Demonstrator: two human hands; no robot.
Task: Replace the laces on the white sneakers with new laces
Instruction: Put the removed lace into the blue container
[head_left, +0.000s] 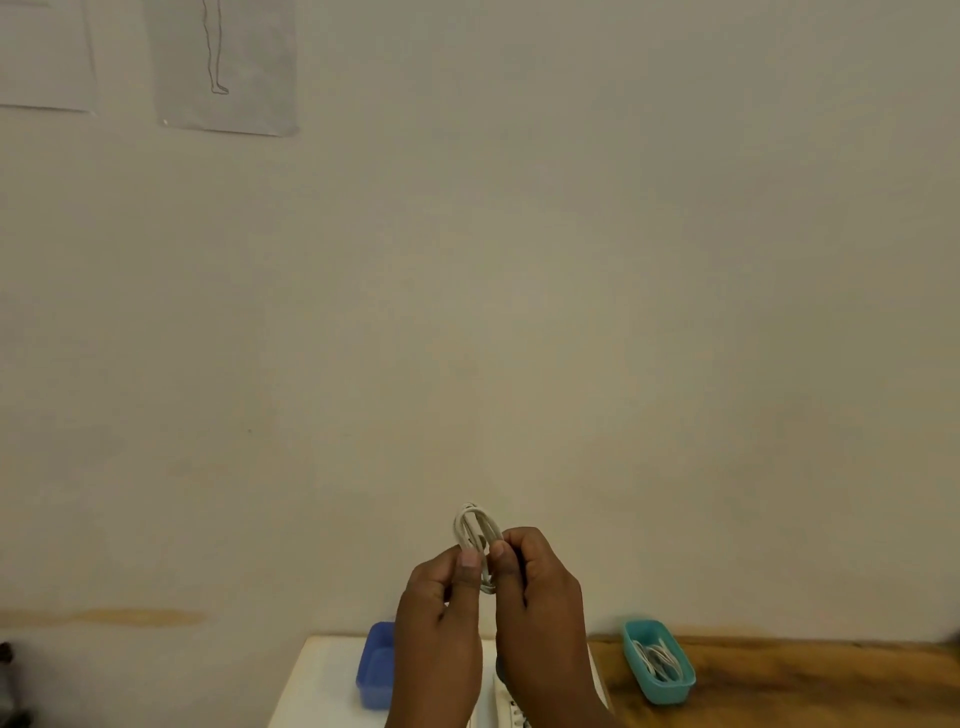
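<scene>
Hands raised above the table: left hand (441, 597) and right hand (540, 587) both pinch a coiled white lace (475, 530). Teal box (658, 661) holding more laces sits at the table's back edge.

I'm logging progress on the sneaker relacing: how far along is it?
Early. In hand: both the left hand and right hand pinch a coiled white lace, still bundled. More laces sit in the teal tray. Left: threading; the sneaker barely shows.
</scene>
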